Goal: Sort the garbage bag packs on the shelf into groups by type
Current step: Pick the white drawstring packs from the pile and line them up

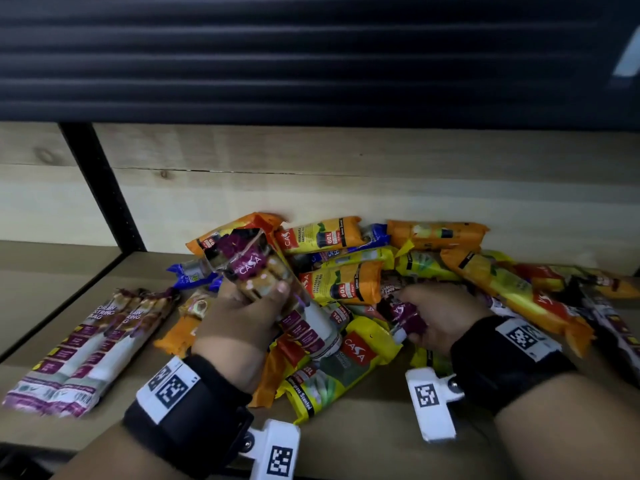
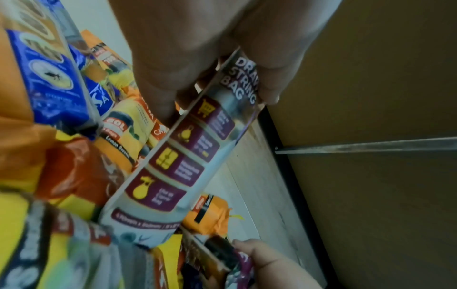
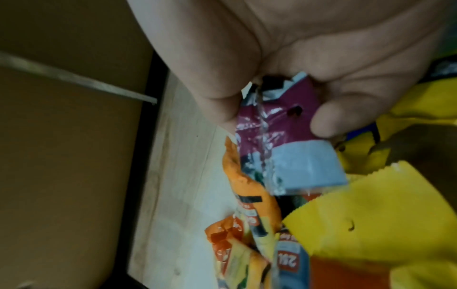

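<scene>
The left hand grips a purple drawstring pack lifted above the pile; the right hand pinches another purple pack by its end, low in the heap. These look light, soft and slippery (best grasped mid-roll). Two sorted purple packs lie left on the shelf; buried packs are unreadable

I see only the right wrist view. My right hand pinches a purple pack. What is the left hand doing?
Observer: The left hand grips a purple pack too, lifted over the pile.
Operator: What does its label say?
Observer: DRAW STRING BAG, readable in the left wrist view.
Operator: Is there a purple group already?
Observer: Yes, sorted packs lie side by side on the shelf, left of the pile.
</scene>
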